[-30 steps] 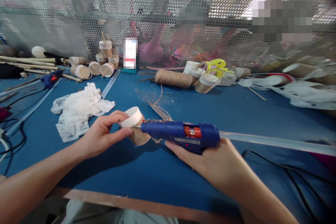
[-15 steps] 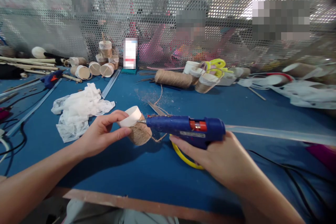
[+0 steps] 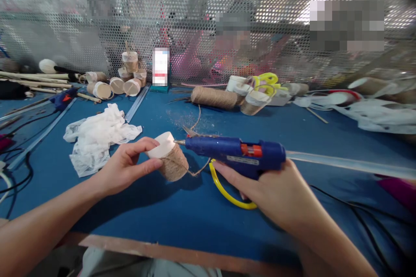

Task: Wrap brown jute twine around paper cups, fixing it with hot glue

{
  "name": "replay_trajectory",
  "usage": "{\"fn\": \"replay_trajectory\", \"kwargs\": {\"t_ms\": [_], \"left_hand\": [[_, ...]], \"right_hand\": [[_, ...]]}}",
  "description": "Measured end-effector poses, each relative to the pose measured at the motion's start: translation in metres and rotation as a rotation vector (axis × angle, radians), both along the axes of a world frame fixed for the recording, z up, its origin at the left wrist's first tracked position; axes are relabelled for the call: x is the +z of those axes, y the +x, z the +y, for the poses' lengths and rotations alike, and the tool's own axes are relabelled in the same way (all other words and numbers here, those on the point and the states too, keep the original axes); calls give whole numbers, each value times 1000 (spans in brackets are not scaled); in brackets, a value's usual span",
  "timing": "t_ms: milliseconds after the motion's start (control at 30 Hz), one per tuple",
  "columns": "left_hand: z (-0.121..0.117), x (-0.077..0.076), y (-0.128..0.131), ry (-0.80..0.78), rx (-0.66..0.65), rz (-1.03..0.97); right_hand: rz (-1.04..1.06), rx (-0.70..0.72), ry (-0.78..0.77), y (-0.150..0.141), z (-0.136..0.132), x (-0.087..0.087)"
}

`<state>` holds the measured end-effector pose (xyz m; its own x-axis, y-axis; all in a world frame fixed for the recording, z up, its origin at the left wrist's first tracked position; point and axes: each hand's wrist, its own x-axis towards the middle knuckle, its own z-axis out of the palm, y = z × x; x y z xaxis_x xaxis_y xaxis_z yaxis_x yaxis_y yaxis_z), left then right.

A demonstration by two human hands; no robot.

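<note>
My left hand (image 3: 128, 166) grips a small paper cup (image 3: 169, 156) lying on its side, its lower part wrapped in brown twine and its rim bare white. My right hand (image 3: 276, 192) is closed on a blue hot glue gun (image 3: 237, 153) with an orange band. The gun's metal tip sits just right of the cup's rim, a short gap away. A clear glue stick (image 3: 351, 165) sticks out of the gun's back toward the right. A loose twine end hangs from the cup toward the yellow scissors handle (image 3: 224, 188) beneath the gun.
On the blue table (image 3: 182, 216) lie crumpled white lace (image 3: 97, 136), a twine spool (image 3: 214, 97), several wrapped cups (image 3: 125, 82) at back left, more cups and yellow scissors (image 3: 260, 88) at back right, another glue gun (image 3: 63, 97), wooden sticks and black cables (image 3: 367, 220). A perforated metal screen (image 3: 195, 17) stands behind.
My right hand has pulled the glue gun to the right and slightly up, away from the cup, uncovering the yellow scissors handle. My left hand keeps the cup in place.
</note>
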<state>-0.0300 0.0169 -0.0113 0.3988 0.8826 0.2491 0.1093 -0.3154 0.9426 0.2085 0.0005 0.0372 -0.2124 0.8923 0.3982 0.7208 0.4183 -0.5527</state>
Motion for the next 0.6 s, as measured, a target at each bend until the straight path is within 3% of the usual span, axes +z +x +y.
{"fn": "replay_trajectory", "kwargs": {"t_ms": [167,333,600], "left_hand": [[0,4,3,-22,10,37],[0,3,3,-26,2,25],[1,2,3,-19,-3,-4]], "right_hand": [[19,53,-155,-1,-4,-2],[5,32,-179,0,-3,-8],[107,37,-213,1,0,0]]}}
